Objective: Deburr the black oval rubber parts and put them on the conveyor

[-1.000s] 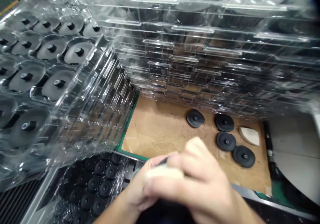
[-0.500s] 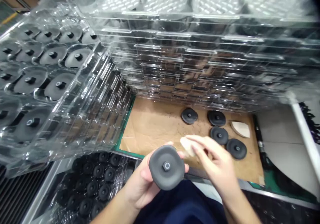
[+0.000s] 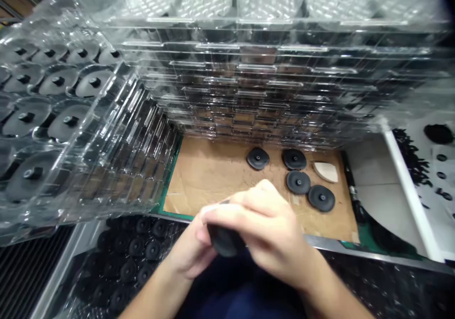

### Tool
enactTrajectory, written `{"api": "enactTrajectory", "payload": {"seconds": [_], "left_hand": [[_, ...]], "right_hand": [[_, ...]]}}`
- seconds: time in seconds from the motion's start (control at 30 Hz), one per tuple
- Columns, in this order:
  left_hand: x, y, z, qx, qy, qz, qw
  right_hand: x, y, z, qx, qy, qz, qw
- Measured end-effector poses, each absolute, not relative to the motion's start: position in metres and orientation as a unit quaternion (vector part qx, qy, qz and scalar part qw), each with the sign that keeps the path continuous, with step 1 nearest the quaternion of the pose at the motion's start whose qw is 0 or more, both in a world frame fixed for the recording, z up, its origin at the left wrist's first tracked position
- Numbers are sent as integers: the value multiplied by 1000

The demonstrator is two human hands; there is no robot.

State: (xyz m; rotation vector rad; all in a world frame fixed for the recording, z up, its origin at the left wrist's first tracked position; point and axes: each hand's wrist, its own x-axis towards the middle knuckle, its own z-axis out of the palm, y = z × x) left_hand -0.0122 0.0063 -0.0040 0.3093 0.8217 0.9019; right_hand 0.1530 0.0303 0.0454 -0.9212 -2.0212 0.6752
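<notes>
My left hand (image 3: 194, 255) grips a round black rubber disc (image 3: 222, 241) from below, in front of my body. My right hand (image 3: 265, 224) lies over the top of that disc, fingers curled across it, hiding most of it. Whether the pale pad seen earlier sits under my right fingers is hidden. Beyond the hands, several loose black discs (image 3: 297, 182) and a white wedge-shaped pad (image 3: 326, 171) lie on a brown cardboard sheet (image 3: 206, 177).
Tall stacks of clear plastic trays (image 3: 270, 72) wall in the back; a leaning stack on the left (image 3: 64, 120) holds black discs. A clear tray of small black discs (image 3: 138, 252) sits lower left. A white bin edge (image 3: 405, 191) stands at right.
My right hand, which was lifted off to the right of the exposed disc, has come back over it and now covers it. The view shifted slightly left.
</notes>
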Motion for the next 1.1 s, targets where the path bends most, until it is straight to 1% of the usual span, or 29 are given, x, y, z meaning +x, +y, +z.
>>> {"api": "enactTrajectory", "payload": {"seconds": [0.07,0.13,0.2,0.27,0.33,0.4,0.5,0.57,0.63,0.7,0.77,0.83,0.87,0.93,1.0,1.03,1.1], "left_hand": [[-15,9,-3,141,384,438,801],[-16,12,-1,130,375,448,801],[-15,14,0,113,362,450,809],[-13,15,-1,92,358,456,810],[-11,15,-3,73,361,462,807],[-8,15,-4,64,363,459,808],[-3,15,0,70,370,451,809],[1,14,3,82,384,454,800],[4,13,5,98,393,453,794],[3,12,4,114,396,449,793],[1,11,2,125,403,450,787],[-1,9,0,125,421,451,777],[-1,9,0,125,428,447,776],[0,8,2,126,431,429,783],[1,8,5,130,418,424,793],[0,8,6,132,406,427,797],[-2,8,6,136,380,436,804]], "right_hand": [[158,23,37,-458,-739,301,391],[164,10,22,-537,-643,376,396],[169,-4,-2,-587,-515,475,406],[173,-14,-28,-612,-415,539,404],[177,-18,-47,-626,-376,556,398],[182,-14,-51,-637,-370,547,398],[181,-2,-26,-642,-406,498,418],[173,6,2,-619,-492,417,448],[159,10,27,-550,-611,319,472],[146,11,42,-470,-699,269,466],[138,12,48,-419,-746,293,427],[135,14,49,-413,-758,337,376],[134,16,49,-427,-756,338,363],[133,20,48,-466,-746,285,381],[134,19,47,-460,-743,250,417],[137,17,48,-437,-750,258,425],[146,10,49,-398,-767,303,402]]}}
